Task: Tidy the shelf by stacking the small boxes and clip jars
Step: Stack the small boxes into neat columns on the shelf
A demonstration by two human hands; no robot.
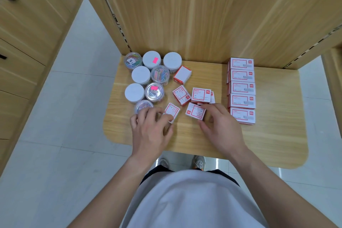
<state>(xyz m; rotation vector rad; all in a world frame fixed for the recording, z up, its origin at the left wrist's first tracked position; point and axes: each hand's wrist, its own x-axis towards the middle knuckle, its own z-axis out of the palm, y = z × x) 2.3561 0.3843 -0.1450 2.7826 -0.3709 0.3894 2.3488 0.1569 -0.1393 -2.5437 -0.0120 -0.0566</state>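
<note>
Small red-and-white boxes lie scattered mid-shelf. My left hand [150, 127] pinches one small box [172, 110] at its near edge. My right hand [219, 126] grips another small box [195, 112] just to the right. Behind them a box [200, 94] sits on top of another, a loose box [181, 94] lies to its left, and one box [182, 75] lies farther back. Several clip jars [141, 75] with white or clear lids cluster at the back left. A clear jar [143, 106] stands right beside my left fingers.
A neat row of larger red-and-white boxes [242, 89] runs along the right of the wooden shelf [273, 135]. A wooden back panel [185, 15] rises behind. Cabinets stand to the left over a white tiled floor. My feet show below the shelf's front edge.
</note>
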